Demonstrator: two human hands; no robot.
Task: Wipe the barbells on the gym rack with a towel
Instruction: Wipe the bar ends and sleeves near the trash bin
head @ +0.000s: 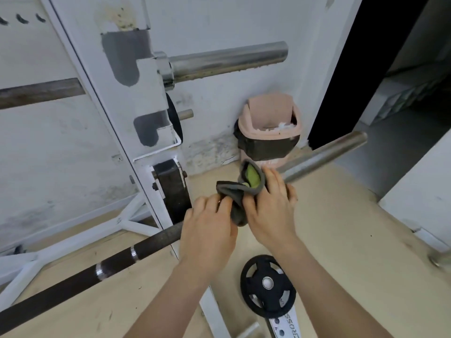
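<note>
Left hand (210, 223) and right hand (268, 208) are curled side by side round a dark grey cloth towel with a green inner face (238, 191). The towel is wrapped over the lower barbell with a black knurled shaft (73, 279), just right of the white steel rack upright (146, 93). Wiping appears partly done. The lower bar's chrome sleeve (324, 154) and the upper chrome barbell (227, 59), speckled underneath, are judged still to be wiped. Room is open along the sleeve. A pink plastic bin (268, 128) stands right of the upright, behind the sleeve, and a black weight plate (267, 286) lies below the hands.
</note>
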